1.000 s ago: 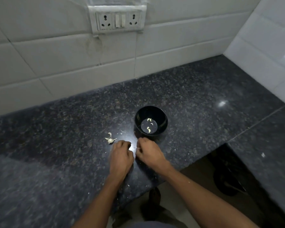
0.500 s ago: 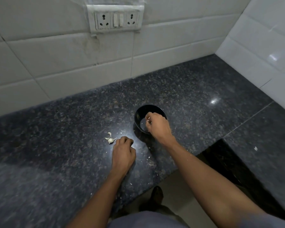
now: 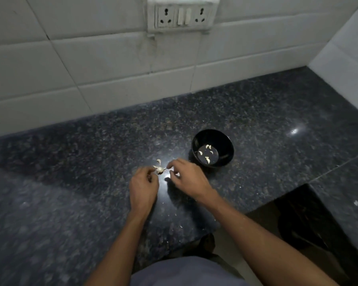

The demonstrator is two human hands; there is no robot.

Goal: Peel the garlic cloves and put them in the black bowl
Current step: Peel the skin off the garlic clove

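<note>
Dark granite counter [image 3: 256, 112] spread bare behind the black bowl [image 3: 225, 141]; peeled cloves [image 3: 207, 159] lay inside it; left of the bowl, near the front edge, left hand [image 3: 143, 187] and right hand [image 3: 189, 178] pinched the garlic pieces [image 3: 159, 169] with curled fingertips.

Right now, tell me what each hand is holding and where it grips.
Both hands meet at the garlic piece on the counter: the left hand pinches its left side, the right hand its right tip. How firmly cannot be told.

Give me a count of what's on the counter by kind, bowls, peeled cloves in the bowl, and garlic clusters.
Black bowl: 1
Peeled cloves in the bowl: about 5
Garlic cluster between the hands: 1
Total: about 7
</note>
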